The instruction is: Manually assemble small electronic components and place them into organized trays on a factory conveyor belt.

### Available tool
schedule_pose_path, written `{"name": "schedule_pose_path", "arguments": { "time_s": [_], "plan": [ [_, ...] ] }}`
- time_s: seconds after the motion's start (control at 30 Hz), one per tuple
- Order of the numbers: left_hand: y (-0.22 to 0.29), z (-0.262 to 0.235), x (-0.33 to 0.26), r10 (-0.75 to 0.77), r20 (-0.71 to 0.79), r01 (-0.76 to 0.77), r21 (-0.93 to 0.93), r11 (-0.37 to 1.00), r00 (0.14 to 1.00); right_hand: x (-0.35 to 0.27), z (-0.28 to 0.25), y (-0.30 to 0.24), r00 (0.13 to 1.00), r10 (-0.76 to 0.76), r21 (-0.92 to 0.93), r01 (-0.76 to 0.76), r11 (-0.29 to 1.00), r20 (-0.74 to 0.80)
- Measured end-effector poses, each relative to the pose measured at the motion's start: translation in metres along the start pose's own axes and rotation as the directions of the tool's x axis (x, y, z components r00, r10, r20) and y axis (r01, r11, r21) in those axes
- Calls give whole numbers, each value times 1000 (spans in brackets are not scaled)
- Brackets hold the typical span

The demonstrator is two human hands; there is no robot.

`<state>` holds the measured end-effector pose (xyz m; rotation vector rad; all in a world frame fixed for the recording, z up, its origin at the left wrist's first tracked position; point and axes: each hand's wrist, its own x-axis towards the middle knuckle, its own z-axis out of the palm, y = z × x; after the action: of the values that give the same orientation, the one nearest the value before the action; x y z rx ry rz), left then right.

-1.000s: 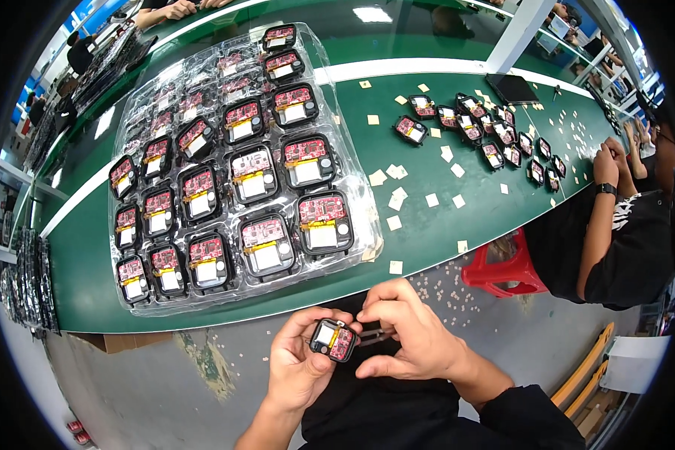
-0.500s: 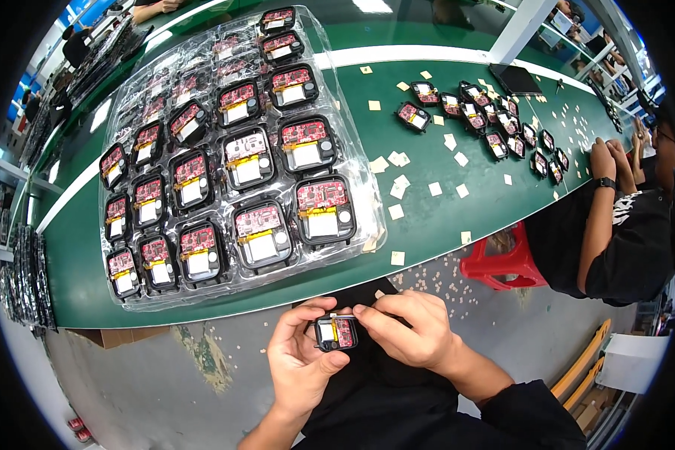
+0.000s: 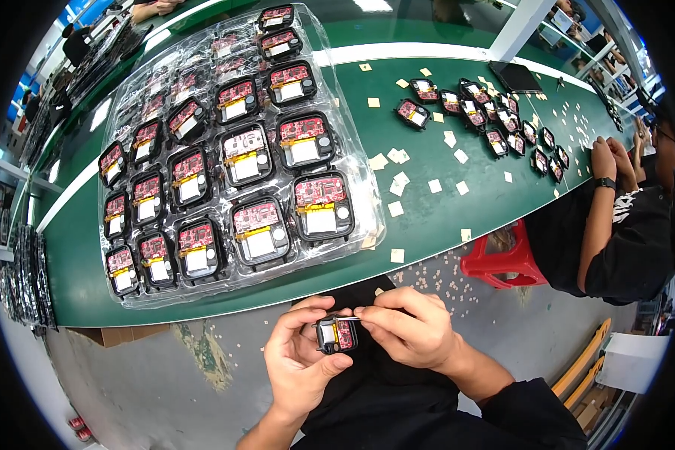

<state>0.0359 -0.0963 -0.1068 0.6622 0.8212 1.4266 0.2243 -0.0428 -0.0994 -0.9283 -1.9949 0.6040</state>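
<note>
Above my lap, my left hand (image 3: pixel 298 367) grips a small black watch-like housing (image 3: pixel 350 346) by its edges, between thumb and fingers. Inside it show a red circuit board (image 3: pixel 343 334), a silver-white battery and yellow tape. My right hand (image 3: pixel 416 330) is closed in a pinch on slim metal tweezers (image 3: pixel 346 319). Their tips lie across the housing's upper edge, over the board; exactly what they touch is too small to tell. Beyond my hands, a clear plastic tray (image 3: pixel 277 279) on the green bench holds rows of similar open housings (image 3: pixel 322 206).
On the green bench (image 3: pixel 427 217), several more housings (image 3: pixel 472 112) lie loosely grouped at the right, among scattered pale square pieces (image 3: pixel 435 186). A dark flat panel (image 3: pixel 514 78) lies behind them. A co-worker (image 3: pixel 615 232) sits at the right, near a red stool (image 3: pixel 502 259).
The tweezers have shifted slightly lower over the board, and my right hand has tilted a little. My left hand keeps its hold on the housing.
</note>
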Motion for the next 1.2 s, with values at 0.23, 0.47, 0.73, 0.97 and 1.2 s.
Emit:
{"name": "schedule_pose_path", "arguments": {
  "time_s": [0.23,0.47,0.73,0.97,1.2],
  "plan": [
    [3,4,-2,1,-26,-1,22,1000,1000,-5,5,-4,997,-37,-89,32,996,-60],
    [8,5,-3,18,-43,-13,122,992,999,-9,9,-3,991,-108,-193,93,977,-73],
    [5,10,-6,80,-94,-64,156,986,992,-17,15,2,980,-182,-239,159,958,-80],
    [10,14,-7,107,-82,-88,208,974,991,-14,17,-5,985,-145,-203,124,971,-90],
    [11,10,-6,121,-56,-111,165,980,991,-1,8,-10,991,-125,-209,112,971,-49]
  ]
}}
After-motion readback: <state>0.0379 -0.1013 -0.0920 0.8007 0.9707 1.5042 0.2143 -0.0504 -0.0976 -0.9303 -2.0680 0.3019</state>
